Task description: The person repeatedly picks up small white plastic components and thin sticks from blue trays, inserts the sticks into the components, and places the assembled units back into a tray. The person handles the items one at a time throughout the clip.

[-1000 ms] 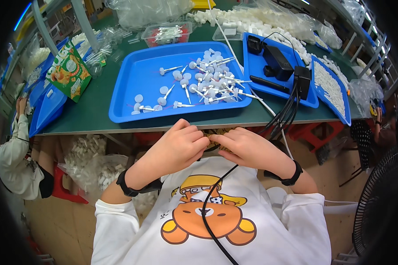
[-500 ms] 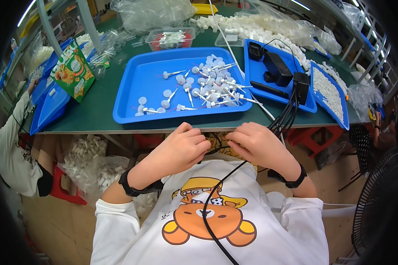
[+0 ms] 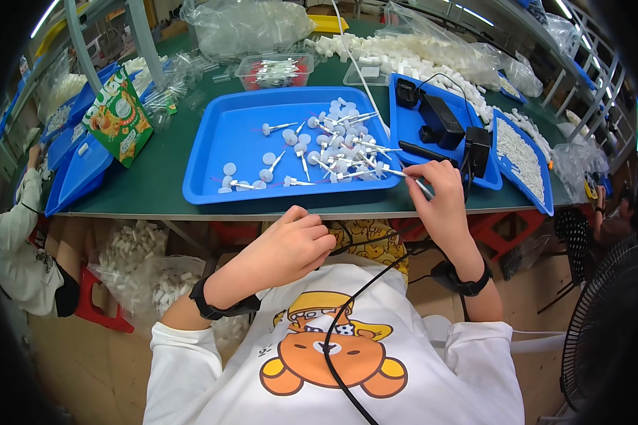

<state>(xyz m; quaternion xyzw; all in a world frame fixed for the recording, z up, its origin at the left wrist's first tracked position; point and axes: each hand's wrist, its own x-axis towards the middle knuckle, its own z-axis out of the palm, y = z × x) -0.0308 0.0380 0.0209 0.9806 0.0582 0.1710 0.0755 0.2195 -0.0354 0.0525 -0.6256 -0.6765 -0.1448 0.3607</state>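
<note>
My right hand (image 3: 438, 193) is at the front right corner of a blue tray (image 3: 227, 127). Its thumb and forefinger close on the outer end of a thin white stick (image 3: 394, 172) that pokes over the tray's rim. In the tray lie several such sticks with translucent round discs (image 3: 265, 174), heaped at the right and scattered at the left; fine pink strands show among them. My left hand (image 3: 298, 241) hangs before the table's front edge, its fingers curled together. Whatever is inside those fingers is hidden.
A second blue tray (image 3: 493, 177) holds black adapters (image 3: 443, 120) and cables. Beyond it lies a tray of small white pieces (image 3: 519, 156). A clear box of sticks (image 3: 273, 71), a green snack bag (image 3: 120, 120) and piled white parts (image 3: 411, 60) stand around. A person (image 3: 21, 241) sits at left.
My right hand has moved from beside my left hand, up and right to the tray's corner, and closed on a stick's end. My left hand has stayed nearly in place.
</note>
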